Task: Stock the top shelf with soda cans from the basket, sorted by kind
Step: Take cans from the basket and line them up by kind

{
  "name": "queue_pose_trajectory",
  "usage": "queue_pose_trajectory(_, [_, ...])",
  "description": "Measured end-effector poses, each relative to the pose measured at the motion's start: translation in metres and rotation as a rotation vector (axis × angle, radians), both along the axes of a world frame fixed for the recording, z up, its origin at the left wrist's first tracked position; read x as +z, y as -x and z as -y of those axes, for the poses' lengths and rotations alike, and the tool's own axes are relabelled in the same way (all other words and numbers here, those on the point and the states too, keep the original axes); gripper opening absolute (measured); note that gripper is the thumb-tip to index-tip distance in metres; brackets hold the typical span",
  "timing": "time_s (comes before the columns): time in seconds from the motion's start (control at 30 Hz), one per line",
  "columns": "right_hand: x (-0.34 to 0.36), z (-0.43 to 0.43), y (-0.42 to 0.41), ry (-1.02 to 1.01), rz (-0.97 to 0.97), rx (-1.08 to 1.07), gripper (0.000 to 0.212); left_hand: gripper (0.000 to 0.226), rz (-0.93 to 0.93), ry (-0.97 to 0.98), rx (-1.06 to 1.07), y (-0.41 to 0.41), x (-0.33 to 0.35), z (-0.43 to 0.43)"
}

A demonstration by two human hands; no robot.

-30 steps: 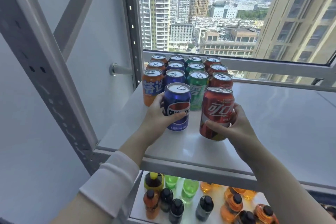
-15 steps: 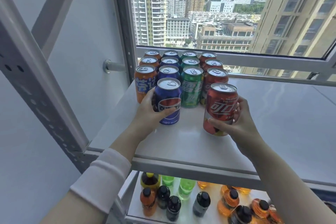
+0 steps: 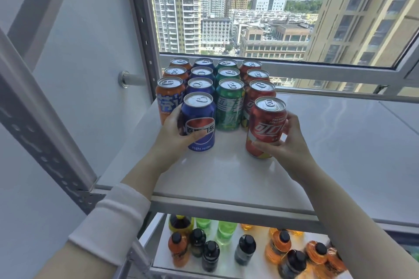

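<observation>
On the white top shelf stand four rows of cans running back toward the window: orange cans on the left, then blue cans, green cans and red cans. My left hand grips a blue Pepsi can standing at the front of the blue row. My right hand grips a red Coca-Cola can at the front of the red row; it leans a little to the right. The basket is out of view.
The shelf's right part carries nothing. A grey perforated upright and brace stand at left. A window frame runs behind the cans. On the lower shelf stand several bottles with dark caps, orange, green and dark.
Both hands have pushed their cans a little farther back toward the rows. The red can has come down onto the shelf and stands straighter than a second ago.
</observation>
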State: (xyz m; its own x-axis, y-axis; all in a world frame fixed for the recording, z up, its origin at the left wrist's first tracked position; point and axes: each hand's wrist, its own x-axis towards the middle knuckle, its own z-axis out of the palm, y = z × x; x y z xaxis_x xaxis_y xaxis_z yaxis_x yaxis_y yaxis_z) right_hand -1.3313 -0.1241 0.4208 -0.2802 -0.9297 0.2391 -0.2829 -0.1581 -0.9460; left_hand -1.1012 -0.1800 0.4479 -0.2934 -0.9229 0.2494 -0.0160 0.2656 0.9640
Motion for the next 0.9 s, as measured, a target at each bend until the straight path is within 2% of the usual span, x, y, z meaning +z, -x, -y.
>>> queue_pose_trajectory(0.23, [-0.0010, 0.0060, 0.0016, -0.032, -0.031, -0.008, 0.080, 0.053, 0.014, 0.014, -0.008, -0.0010, -0.0003, 0.0006])
queue_pose_trajectory(0.43, [0.0001, 0.0085, 0.0031, -0.030, -0.076, 0.001, 0.093, 0.055, 0.039, 0.008, -0.003, -0.0021, -0.0011, 0.0017])
queue_pose_trajectory(0.63, [-0.0016, 0.0106, 0.0046, 0.023, -0.078, 0.026, 0.085, 0.054, 0.027, 0.033, -0.002, -0.0005, -0.0019, 0.0012])
queue_pose_trajectory(0.9, [-0.0012, 0.0097, 0.0027, 0.039, -0.056, 0.002, 0.084, 0.056, 0.069, 0.045, 0.013, -0.0042, -0.0027, 0.0067])
